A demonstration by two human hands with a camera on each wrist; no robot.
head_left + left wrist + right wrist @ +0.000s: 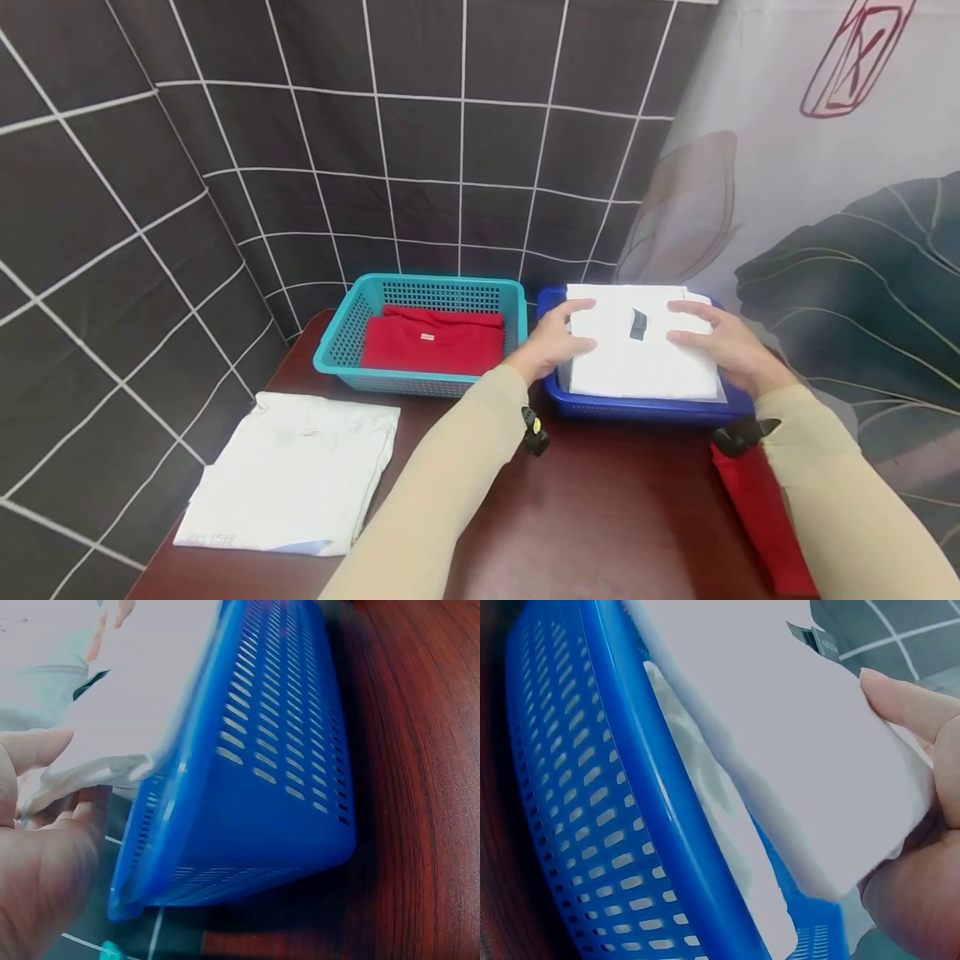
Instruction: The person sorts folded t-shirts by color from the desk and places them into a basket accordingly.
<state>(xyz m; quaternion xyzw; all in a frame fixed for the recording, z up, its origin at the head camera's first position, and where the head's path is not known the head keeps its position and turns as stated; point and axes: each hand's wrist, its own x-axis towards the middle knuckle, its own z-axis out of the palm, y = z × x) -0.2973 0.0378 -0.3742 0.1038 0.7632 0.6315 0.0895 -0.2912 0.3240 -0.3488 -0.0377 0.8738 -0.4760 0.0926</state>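
A folded white shirt with a dark neck label lies level at the top of the blue basket. My left hand grips its left edge, thumb on top and fingers beneath, as the left wrist view shows. At the opposite edge my right hand pinches the cloth in the same way, and in the right wrist view that hand has the thumb on the upper face. Below the held shirt, another white folded cloth lies inside the basket.
Left of the blue basket stands a teal basket holding folded red clothing. A folded white shirt lies on the table at the left. Red cloth lies at the right, partly behind my right forearm.
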